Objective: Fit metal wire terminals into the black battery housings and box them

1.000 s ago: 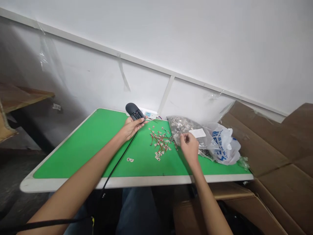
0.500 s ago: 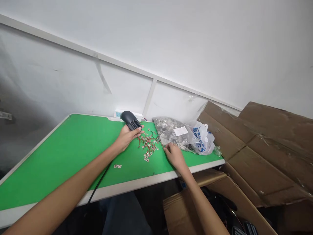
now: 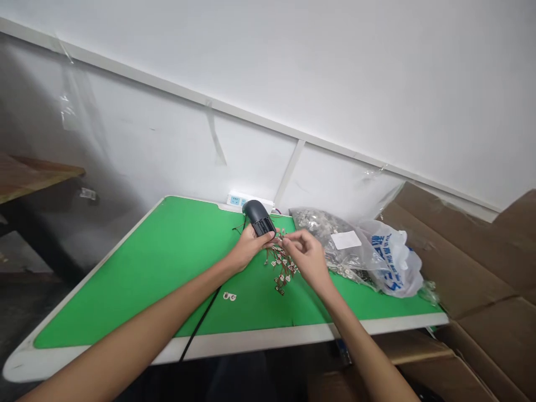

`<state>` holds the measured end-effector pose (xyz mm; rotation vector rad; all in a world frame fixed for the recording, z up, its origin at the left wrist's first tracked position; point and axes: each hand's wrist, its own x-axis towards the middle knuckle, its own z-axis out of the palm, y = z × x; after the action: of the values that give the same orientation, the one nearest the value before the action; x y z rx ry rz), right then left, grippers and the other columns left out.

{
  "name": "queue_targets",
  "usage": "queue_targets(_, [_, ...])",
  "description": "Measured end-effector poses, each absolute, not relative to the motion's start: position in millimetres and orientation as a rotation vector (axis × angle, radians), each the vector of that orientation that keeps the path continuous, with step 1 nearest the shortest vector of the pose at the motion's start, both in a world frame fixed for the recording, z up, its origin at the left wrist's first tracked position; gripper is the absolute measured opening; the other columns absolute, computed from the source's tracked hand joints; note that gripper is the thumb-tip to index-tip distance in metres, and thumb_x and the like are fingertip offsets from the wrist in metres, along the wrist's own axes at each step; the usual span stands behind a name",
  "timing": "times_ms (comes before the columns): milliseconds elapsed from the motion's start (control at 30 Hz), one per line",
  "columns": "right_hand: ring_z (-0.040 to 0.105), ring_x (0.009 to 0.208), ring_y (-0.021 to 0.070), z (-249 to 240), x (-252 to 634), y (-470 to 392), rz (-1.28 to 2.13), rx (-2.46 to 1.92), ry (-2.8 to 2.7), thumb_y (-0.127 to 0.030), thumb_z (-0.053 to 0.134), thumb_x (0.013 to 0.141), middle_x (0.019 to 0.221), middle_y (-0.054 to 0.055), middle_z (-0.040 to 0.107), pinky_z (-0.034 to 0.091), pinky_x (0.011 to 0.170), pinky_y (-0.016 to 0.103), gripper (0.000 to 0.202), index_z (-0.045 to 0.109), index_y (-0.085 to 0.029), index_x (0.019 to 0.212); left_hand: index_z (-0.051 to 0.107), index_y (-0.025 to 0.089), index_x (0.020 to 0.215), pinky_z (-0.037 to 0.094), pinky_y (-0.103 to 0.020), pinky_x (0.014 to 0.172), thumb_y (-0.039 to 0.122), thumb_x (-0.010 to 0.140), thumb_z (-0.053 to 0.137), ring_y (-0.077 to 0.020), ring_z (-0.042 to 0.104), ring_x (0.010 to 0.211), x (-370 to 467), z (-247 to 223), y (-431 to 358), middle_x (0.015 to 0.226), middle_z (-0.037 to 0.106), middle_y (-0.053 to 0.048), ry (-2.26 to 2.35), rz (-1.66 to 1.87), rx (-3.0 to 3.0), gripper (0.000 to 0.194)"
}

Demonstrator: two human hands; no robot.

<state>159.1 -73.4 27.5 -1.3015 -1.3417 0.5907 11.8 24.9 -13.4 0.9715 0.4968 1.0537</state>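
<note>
Black device [image 3: 254, 213] in my left hand [image 3: 245, 248], my right hand [image 3: 310, 258] up close to its lower end
Left fingers clamped on the device's lower end, thumb by the slots [image 3: 263, 226], rounded end up and away from me, whole thing held over the green table [image 3: 180, 251]; right thumb and index together at the tips, just beside the left fingertips, too small to tell if a part is between them; wired parts [image 3: 282, 277] heaped below and between my hands, loose white piece [image 3: 230, 296] nearer me, to the left; black cable [image 3: 201, 324] crosses the table's near edge; power strip [image 3: 235, 199] behind the device, by the wall [image 3: 167, 139]; clear bag [image 3: 326, 226] with white label [image 3: 346, 240] right of the heap, blue-printed bag [image 3: 396, 262] beside it, cardboard [image 3: 452, 251] far right
</note>
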Motion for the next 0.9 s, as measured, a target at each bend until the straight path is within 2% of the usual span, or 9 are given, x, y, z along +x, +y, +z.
queue_targets(200, [0.074,0.072,0.0207,29,137,-7,0.779,-1.076,-1.257,-0.055,0.084,0.075,0.08,0.003,0.076,0.063,0.067,0.035,0.038,0.068,-0.023,0.084,0.066,0.016,0.105,0.061,-0.028,0.075,0.033,0.068,0.098,-0.0186,0.076,0.084,3,-12,37,0.106,0.079,-0.009,0.529,1.182,0.94,0.052])
queue_targets(400, [0.077,0.079,0.0209,14,137,-14,0.8,-1.014,-1.188,-0.052,0.086,0.076,0.085,0.003,0.077,0.066,0.078,0.037,0.036,0.067,-0.023,0.086,0.066,0.016,0.106,0.059,-0.031,0.076,0.04,0.068,0.097,-0.0196,0.075,0.083,-1,-13,40,0.102,0.078,-0.008,0.604,1.199,1.03,0.055])
queue_targets(600, [0.075,0.074,0.0189,5,143,-13,0.916,-1.032,-1.056,-0.052,0.089,0.072,0.08,0.0,0.073,0.064,0.073,0.034,0.042,0.065,-0.023,0.091,0.065,0.016,0.105,0.056,-0.028,0.068,0.036,0.069,0.096,-0.0178,0.074,0.079,-1,-12,37,0.108,0.078,-0.01,0.589,1.149,1.008,0.051])
queue_targets(900, [0.071,0.068,0.016,1,141,-14,1.097,-1.014,-0.898,-0.054,0.091,0.069,0.084,0.003,0.076,0.061,0.062,0.028,0.044,0.07,-0.021,0.09,0.068,0.016,0.105,0.052,-0.025,0.062,0.035,0.072,0.092,-0.0136,0.069,0.071,-3,-7,34,0.105,0.078,-0.009,0.561,1.175,1.027,0.045])
